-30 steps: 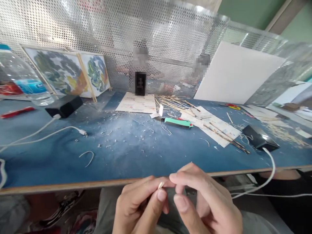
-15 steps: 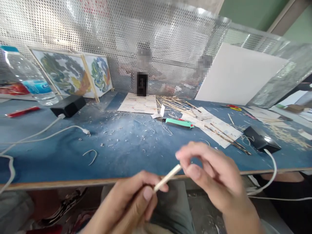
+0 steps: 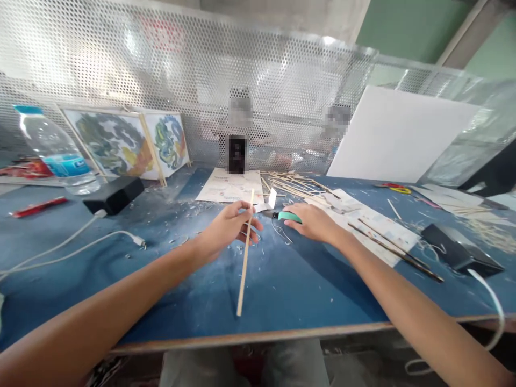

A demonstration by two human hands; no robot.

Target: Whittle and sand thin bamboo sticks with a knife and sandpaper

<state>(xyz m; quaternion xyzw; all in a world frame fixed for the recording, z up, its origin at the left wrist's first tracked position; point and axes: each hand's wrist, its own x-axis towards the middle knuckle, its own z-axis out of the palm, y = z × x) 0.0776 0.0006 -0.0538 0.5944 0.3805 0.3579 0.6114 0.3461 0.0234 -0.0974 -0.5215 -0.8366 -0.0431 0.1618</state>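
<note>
My left hand (image 3: pixel 229 228) pinches a thin pale wooden stick (image 3: pixel 243 274) between thumb and fingers over the middle of the table. The stick slants down toward the table's front edge, and its upper tip rises just above my fingers. On the right, my right hand (image 3: pixel 312 220) is closed over the mint-green handle of a utility knife (image 3: pixel 289 216) lying on the table. My fingers cover most of that handle; its dark front end points left, near a folded scrap of white paper (image 3: pixel 268 202).
Wooden sticks (image 3: pixel 296 185) and printed sheets (image 3: pixel 358 220) lie behind and to the right. Black boxes with white cables (image 3: pixel 116 194) (image 3: pixel 459 250) stand on both sides. A water bottle (image 3: pixel 60 156) and painted panels (image 3: pixel 116 142) are at left, before a perforated metal screen (image 3: pixel 193 80).
Both hands have moved forward from the table's front edge. My left hand still holds the stick, now turned toward me; my right hand has left the stick's end and reached the knife.
</note>
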